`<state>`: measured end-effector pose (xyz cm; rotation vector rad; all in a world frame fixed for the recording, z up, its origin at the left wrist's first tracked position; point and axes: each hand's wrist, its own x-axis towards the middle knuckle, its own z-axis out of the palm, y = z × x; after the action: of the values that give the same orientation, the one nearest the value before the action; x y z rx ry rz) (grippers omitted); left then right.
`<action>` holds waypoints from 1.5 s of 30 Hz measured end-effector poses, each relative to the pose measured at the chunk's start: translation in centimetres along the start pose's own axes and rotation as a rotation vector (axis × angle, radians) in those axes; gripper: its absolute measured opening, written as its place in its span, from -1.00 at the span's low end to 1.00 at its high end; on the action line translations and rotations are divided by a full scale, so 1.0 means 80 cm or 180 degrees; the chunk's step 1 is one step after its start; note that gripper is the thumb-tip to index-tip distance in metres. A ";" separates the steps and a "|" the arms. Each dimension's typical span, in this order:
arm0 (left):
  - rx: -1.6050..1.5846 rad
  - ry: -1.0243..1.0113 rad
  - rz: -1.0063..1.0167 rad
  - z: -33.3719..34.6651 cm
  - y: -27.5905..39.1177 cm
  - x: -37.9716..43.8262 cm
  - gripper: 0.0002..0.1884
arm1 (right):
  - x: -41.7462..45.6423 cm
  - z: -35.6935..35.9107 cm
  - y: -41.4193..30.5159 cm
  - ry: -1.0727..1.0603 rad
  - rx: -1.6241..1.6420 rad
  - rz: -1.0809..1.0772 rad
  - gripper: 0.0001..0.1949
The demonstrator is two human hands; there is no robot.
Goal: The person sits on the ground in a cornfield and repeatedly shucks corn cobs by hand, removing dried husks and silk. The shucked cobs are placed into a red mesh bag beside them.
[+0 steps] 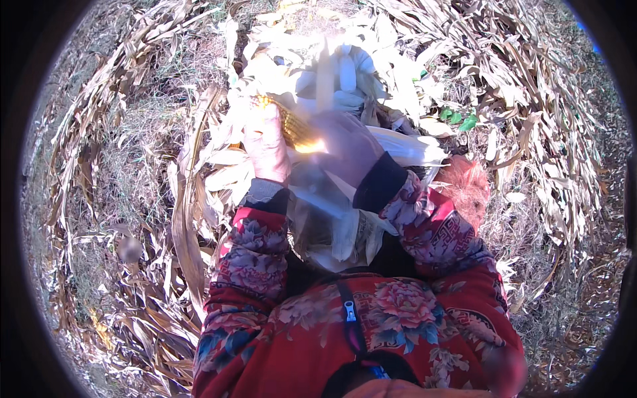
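My left hand (268,142) is closed around an ear of corn (297,125), whose yellow kernels are bare along the side facing me. The ear slants down to the right, towards my right hand (351,142). That hand is blurred and shows mostly its back, close against the ear's lower end; its fingertips are hidden, so I cannot tell how it grips. A pale corn husk (410,145) sticks out to the right from behind it. Below both hands, loose husks (343,234) lie in front of my body.
Sunlit husks (346,74) pile up ahead, partly washed out by glare. Dry corn stalks and leaves (537,99) lie in a band on the right, with more leaves (191,209) on the left. Reddish fibrous material (465,186) sits beside my right forearm. Green leaves (468,122) grow nearby.
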<state>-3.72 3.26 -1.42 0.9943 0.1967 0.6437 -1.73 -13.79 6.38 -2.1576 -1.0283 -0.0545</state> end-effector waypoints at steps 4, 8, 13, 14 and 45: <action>-0.0444 0.0116 -0.0625 0.018 0.022 -0.004 -0.51 | -0.004 0.070 0.058 -0.0233 -0.0241 0.0729 -0.44; -0.0787 0.0181 -0.0934 0.016 0.046 -0.003 -0.43 | -0.011 0.084 0.059 -0.1076 0.0666 0.1112 -0.39; -0.0709 0.0097 -0.0979 0.011 0.059 -0.005 -0.40 | -0.016 0.088 0.040 -0.0950 0.0826 0.1639 -0.48; 0.0206 -0.0352 -0.0451 0.004 0.035 -0.005 -0.43 | -0.021 0.083 0.036 -0.0857 0.0767 0.1698 -0.49; -0.1231 -0.0452 -0.1836 -0.009 0.026 -0.013 -0.36 | -0.277 -0.314 0.099 0.0803 -0.1763 0.2715 -0.51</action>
<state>-5.73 3.96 -0.26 0.5634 0.2118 0.0731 -4.83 -47.46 12.64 -2.8244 0.1299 -0.2182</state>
